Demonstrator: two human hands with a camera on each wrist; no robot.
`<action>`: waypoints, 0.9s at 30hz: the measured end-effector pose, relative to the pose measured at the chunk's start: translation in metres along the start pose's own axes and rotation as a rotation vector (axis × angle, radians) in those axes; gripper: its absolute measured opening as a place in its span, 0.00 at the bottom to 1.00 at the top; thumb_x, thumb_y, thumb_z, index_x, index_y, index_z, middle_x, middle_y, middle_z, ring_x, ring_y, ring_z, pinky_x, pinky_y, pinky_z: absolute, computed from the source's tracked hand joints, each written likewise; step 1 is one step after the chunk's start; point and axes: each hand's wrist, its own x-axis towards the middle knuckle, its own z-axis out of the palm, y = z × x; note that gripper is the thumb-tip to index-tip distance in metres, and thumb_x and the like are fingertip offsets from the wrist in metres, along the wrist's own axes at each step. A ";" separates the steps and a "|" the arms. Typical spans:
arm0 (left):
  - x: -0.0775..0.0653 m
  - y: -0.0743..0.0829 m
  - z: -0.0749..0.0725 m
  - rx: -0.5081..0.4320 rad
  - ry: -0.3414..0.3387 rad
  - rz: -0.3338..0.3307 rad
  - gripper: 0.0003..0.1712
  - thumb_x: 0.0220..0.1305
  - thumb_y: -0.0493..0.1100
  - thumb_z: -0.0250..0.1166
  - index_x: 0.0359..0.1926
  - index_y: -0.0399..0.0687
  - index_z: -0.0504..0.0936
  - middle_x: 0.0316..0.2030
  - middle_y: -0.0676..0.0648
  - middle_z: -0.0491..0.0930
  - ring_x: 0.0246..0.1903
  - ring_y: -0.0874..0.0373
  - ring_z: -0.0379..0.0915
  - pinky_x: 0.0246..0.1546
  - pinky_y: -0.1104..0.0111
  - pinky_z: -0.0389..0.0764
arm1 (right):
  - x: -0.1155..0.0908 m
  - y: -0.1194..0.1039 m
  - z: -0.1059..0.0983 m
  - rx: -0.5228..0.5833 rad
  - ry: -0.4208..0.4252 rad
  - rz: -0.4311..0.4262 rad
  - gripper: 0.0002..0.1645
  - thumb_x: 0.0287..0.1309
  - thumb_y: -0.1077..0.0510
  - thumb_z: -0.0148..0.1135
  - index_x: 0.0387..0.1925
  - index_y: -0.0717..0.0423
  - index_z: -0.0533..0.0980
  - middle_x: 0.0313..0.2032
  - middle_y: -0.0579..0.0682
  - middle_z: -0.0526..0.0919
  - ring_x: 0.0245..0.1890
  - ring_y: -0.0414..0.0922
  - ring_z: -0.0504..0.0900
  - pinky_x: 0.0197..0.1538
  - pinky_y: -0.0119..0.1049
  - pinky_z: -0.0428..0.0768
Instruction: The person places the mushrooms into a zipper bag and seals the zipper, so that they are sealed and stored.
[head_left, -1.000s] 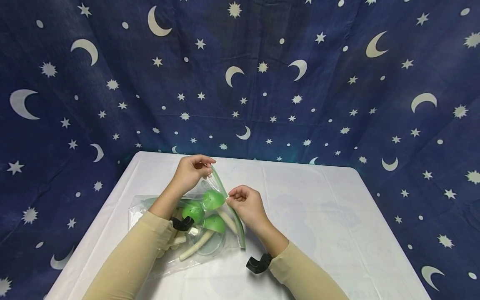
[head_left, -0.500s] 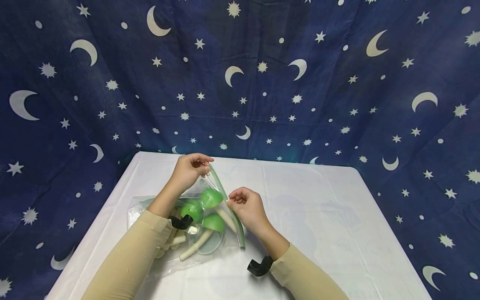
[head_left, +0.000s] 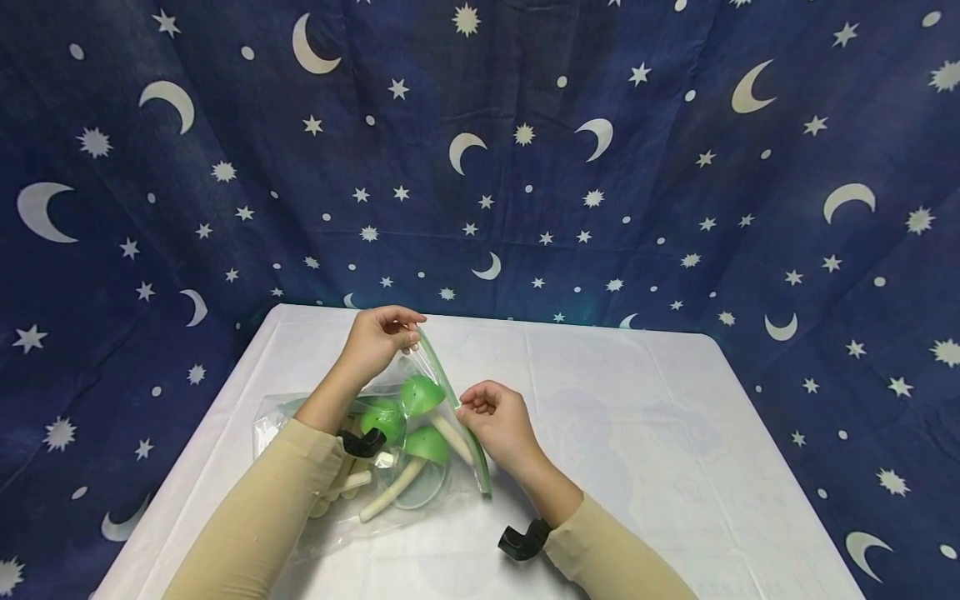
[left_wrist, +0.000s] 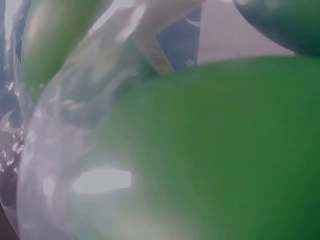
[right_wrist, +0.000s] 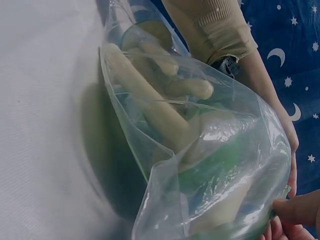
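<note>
A clear zip bag (head_left: 330, 537) with a green zip strip (head_left: 431, 354) lies on the table. Through its plastic show green domed pieces (head_left: 426, 446) and cream stick-like pieces (head_left: 393, 492), some joined like mushrooms. My left hand (head_left: 375, 346) pinches the far end of the zip strip, lifting it a little. Farther down the same strip, my right hand (head_left: 498, 425) pinches it between thumb and fingers. The right wrist view shows the right thumb (right_wrist: 300, 209) at the bag's edge, near cream sticks (right_wrist: 150, 102). A green dome (left_wrist: 215, 150) behind shiny plastic fills most of the left wrist view.
A white cloth covers the table (head_left: 637, 467), whose far edge meets a dark blue curtain (head_left: 525, 275) with moons and stars. Black wrist mounts (head_left: 525, 540) sit on both wrists. The left forearm passes over part of the bag.
My right hand has slid slightly down along the zip strip toward the near end. My left hand has shifted slightly left and keeps its pinch on the far end.
</note>
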 end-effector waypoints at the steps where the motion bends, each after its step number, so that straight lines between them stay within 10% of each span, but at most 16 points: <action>1: 0.000 0.000 0.000 -0.002 0.001 -0.003 0.14 0.65 0.27 0.72 0.50 0.38 0.91 0.34 0.45 0.82 0.27 0.63 0.82 0.29 0.73 0.85 | -0.001 0.000 0.000 0.002 0.001 0.002 0.06 0.60 0.68 0.73 0.38 0.61 0.84 0.32 0.50 0.83 0.31 0.40 0.78 0.33 0.24 0.78; 27: 0.002 0.001 0.001 -0.015 -0.001 -0.019 0.14 0.66 0.26 0.71 0.52 0.32 0.89 0.37 0.37 0.82 0.28 0.64 0.82 0.31 0.75 0.86 | -0.016 0.006 -0.005 0.020 0.005 0.036 0.06 0.59 0.69 0.74 0.38 0.62 0.83 0.33 0.53 0.83 0.32 0.41 0.78 0.33 0.25 0.78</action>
